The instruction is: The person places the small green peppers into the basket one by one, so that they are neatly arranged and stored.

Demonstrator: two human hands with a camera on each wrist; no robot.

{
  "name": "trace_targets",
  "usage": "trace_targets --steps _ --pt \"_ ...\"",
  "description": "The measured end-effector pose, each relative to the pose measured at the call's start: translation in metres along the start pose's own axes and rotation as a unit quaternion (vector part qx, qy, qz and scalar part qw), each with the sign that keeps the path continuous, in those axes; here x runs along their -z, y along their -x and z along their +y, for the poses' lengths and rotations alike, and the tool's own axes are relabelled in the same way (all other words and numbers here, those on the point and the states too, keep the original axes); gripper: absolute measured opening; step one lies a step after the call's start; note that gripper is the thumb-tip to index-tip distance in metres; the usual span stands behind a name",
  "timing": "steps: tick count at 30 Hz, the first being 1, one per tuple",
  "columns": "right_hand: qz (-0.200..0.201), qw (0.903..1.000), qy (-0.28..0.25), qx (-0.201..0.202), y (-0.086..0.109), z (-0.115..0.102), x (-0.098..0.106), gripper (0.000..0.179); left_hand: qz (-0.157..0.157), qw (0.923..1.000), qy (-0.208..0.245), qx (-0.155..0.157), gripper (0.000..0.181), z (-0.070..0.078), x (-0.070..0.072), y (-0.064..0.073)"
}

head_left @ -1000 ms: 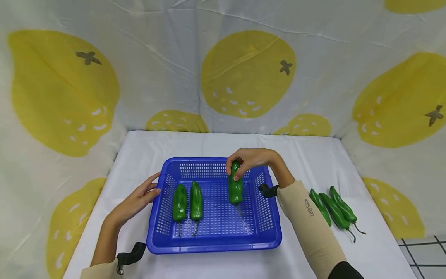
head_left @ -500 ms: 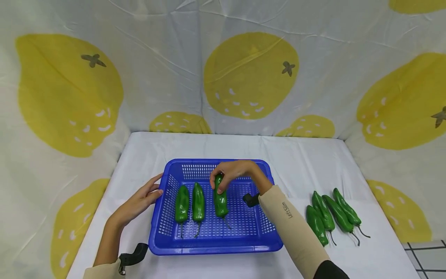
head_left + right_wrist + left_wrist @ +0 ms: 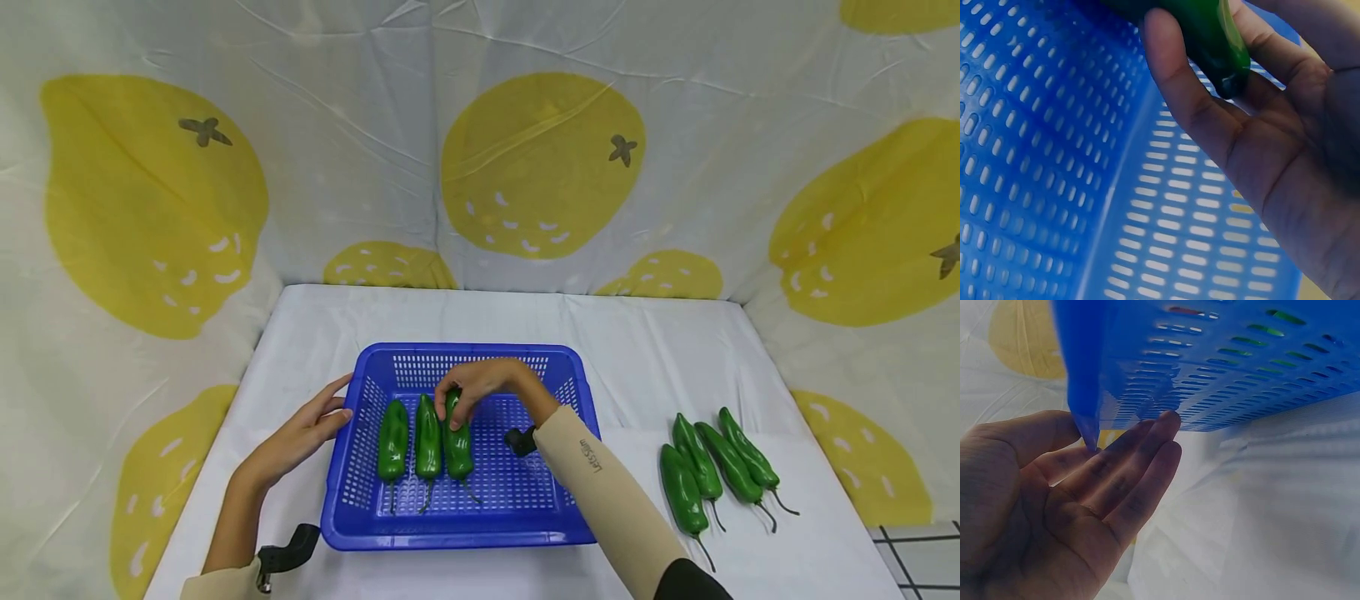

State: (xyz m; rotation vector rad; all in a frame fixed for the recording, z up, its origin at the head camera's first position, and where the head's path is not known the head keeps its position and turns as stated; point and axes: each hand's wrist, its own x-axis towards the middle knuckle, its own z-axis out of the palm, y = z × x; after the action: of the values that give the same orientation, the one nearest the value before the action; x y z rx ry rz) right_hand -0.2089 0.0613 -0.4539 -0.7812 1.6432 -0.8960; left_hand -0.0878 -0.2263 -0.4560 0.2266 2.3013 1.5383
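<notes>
In the head view, a blue plastic basket (image 3: 465, 540) sits on the white cloth. My right hand (image 3: 474, 385) reaches into it from the right and pinches a green chili pepper (image 3: 457, 450) by its upper end, stem towards me. Immediately left of this one lie a second green pepper (image 3: 428, 442) and a third green pepper (image 3: 393, 442), both lengthwise. At the left rim is my left hand (image 3: 307, 423), its thumb by the rim; the left wrist view shows its extended, relaxed fingers (image 3: 1147, 487) beneath the rim, beside the slotted wall. The right wrist view shows the held pepper's tip between thumb and fingers.
Several loose green peppers (image 3: 722, 463) lie on the cloth right of the basket, stems towards me. A lemon-print sheet (image 3: 540, 167) hangs behind and at both sides. Black wrist mounts (image 3: 288, 547) stick out near both sleeves.
My right hand has moved leftwards across the basket with its pepper and come close beside the other two. My left hand stays at the rim. The moving sleeve uncovers more of the loose peppers.
</notes>
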Motion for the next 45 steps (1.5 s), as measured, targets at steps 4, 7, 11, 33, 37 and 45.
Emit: trace_targets --steps 4,7,11,33,37,45 --pt "0.011 0.9998 0.004 -0.015 -0.006 0.004 -0.002 0.023 -0.001 1.0000 0.000 -0.001 0.061 0.000 0.000 0.001" --pt "0.019 0.9995 -0.004 -0.024 -0.009 0.008 -0.002 0.024 -0.002 1.0000 0.001 -0.003 0.061 0.000 0.000 0.001" --pt "0.025 0.9993 -0.011 -0.026 -0.013 0.014 -0.003 0.025 -0.002 1.0000 0.001 -0.005 0.061 0.000 0.000 0.001" --pt "0.025 0.9988 0.003 -0.042 -0.006 0.007 -0.006 0.037 -0.008 0.9999 0.002 -0.009 0.059 -0.001 0.002 0.000" --pt "0.030 0.9985 0.023 -0.039 0.000 0.001 -0.006 0.036 -0.010 0.9999 0.005 -0.010 0.059 -0.001 0.002 0.000" --pt "0.055 0.9966 0.051 -0.033 0.014 -0.011 -0.005 0.037 -0.011 0.9999 0.006 -0.012 0.059 -0.002 0.002 -0.001"
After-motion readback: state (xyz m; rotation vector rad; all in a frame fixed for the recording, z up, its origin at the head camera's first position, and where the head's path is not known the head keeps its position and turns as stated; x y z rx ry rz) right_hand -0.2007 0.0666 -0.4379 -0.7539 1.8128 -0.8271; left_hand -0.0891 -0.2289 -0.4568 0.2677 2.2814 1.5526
